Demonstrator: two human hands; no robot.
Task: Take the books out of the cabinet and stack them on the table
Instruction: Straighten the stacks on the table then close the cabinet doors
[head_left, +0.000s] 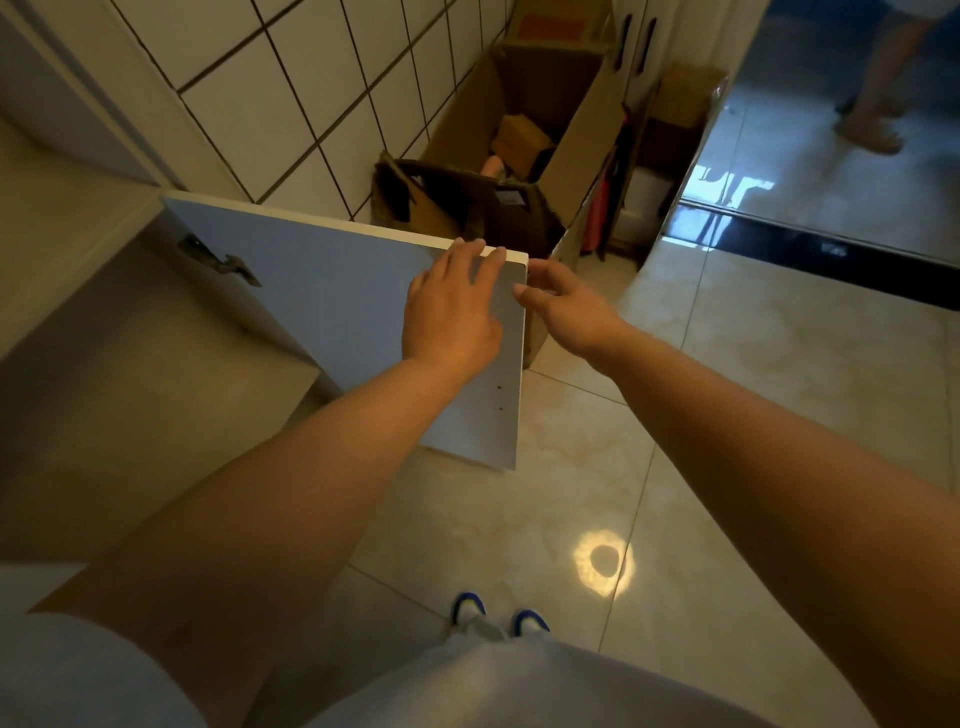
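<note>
Head view. The flat white cabinet door (337, 291), hinged by a metal hinge (218, 260) at 10 o'clock, stands swung open over the glossy beige floor tiles (727, 415). The left hand (452, 306) lies on the door's inner face near its free upper corner, fingers straight and reaching over the top edge (pressing, not clenched). The right hand (566, 306) sits just beside the door's free edge at 1 o'clock of centre, fingers loosely curled, thumb touching the edge; whether it grips the door cannot be told. An open brown cardboard box (545, 130) stands at 12 o'clock against the white tiled wall (291, 93). No books show; the cabinet interior lies out of sight at 9 o'clock.
</note>
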